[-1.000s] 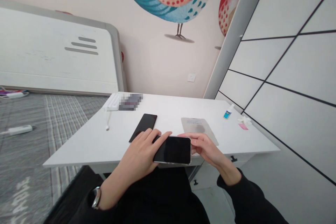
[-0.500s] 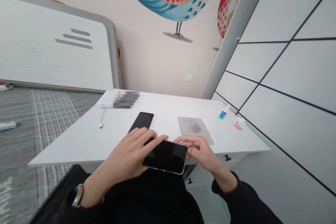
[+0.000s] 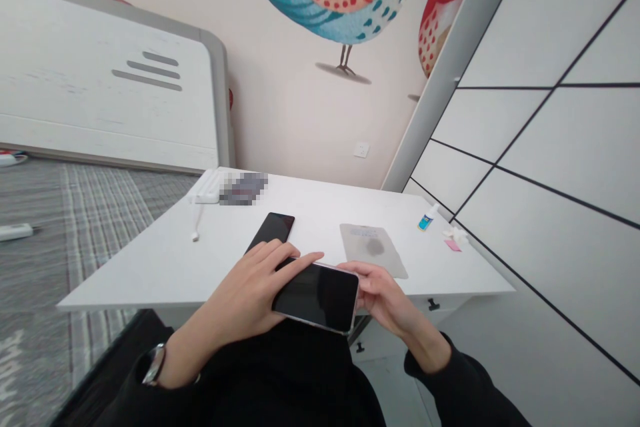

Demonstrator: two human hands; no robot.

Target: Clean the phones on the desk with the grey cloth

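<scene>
A smartphone (image 3: 317, 297) with a dark screen and a pale edge is held sideways at the desk's front edge. My left hand (image 3: 260, 287) grips its left end, with the index finger stretched along the top edge. At the phone's right end is my right hand (image 3: 375, 293), fingers curled at the upper corner; its fingertips are partly hidden behind the phone. A second dark phone (image 3: 273, 229) lies flat on the desk just beyond my left hand, which covers its near end.
On the white desk (image 3: 150, 267) lie a grey translucent sheet (image 3: 373, 250), a small glue-like bottle (image 3: 427, 219), a pink slip (image 3: 453, 245) with crumpled white bits, a white cable (image 3: 197, 230) and a white power strip (image 3: 207, 187). Drawers sit under the desk's right side.
My right hand's fingers have shifted slightly at the phone's right corner and draw closer together. My left hand keeps its hold. The whole view has tilted slightly.
</scene>
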